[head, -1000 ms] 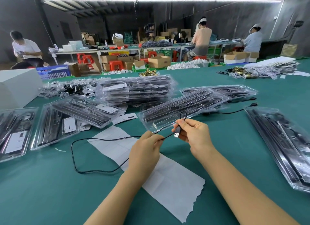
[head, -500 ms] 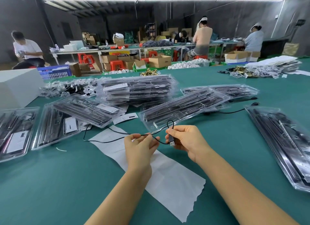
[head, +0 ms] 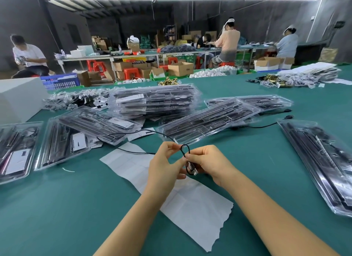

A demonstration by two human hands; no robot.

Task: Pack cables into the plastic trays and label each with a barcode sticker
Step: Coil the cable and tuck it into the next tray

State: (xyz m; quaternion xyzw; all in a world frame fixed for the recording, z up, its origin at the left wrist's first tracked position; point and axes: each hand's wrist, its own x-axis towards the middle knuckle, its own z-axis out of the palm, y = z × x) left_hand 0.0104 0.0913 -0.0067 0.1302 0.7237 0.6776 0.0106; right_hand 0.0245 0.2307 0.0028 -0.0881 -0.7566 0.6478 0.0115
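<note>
A thin black USB cable (head: 122,134) is held above the green table. My right hand (head: 211,163) pinches a small loop of it, with the USB plug (head: 191,169) hanging under the fingers. My left hand (head: 164,165) pinches the cable just left of that loop. The loose end trails left over a clear plastic tray (head: 99,123) and a white backing sheet (head: 192,204). Another clear tray (head: 207,121) with black parts lies just beyond my hands. Barcode labels (head: 124,124) show on the packed trays at the left.
A stack of packed trays (head: 154,101) stands behind, more trays (head: 322,158) lie at the right and far left (head: 17,151). A white box (head: 19,99) sits at the left edge. Loose bagged parts (head: 74,101) lie behind it. A second black cable (head: 262,125) runs at the right. People work at tables far back.
My hands have come close together and the cable has been gathered into a tighter loop. The slack on the table at the left has been drawn in and lifted.
</note>
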